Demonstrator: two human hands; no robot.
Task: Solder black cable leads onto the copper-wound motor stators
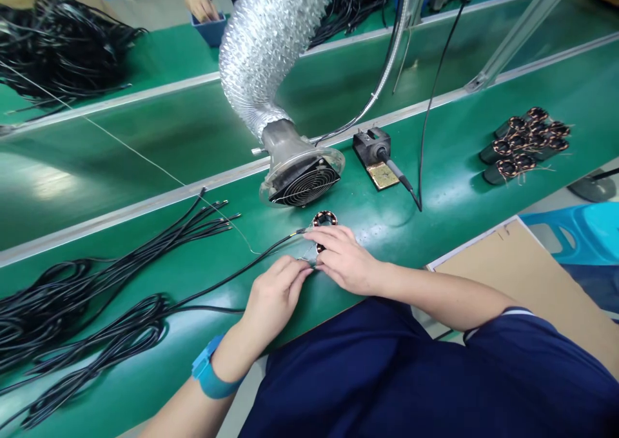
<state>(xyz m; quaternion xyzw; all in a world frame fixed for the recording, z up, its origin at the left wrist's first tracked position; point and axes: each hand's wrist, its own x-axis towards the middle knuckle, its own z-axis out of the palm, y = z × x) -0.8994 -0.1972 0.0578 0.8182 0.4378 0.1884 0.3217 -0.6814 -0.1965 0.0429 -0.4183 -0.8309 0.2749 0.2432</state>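
While the wire-wound ring on the worktop is partly covered by the right hand, its far rim is seen just beyond the fingers, whose grip cannot be told. Near it, the left hand is pinched closed, anything between its fingers hidden.

"Text check: did anything read?"
"Nope, nothing legible. Only small dark marks showed, on the cardboard beside the table."
"Letters or numbers?"
"Couldn't tell, they were too small."
"Brands, labels, signs?"
"None I could read. Logged."
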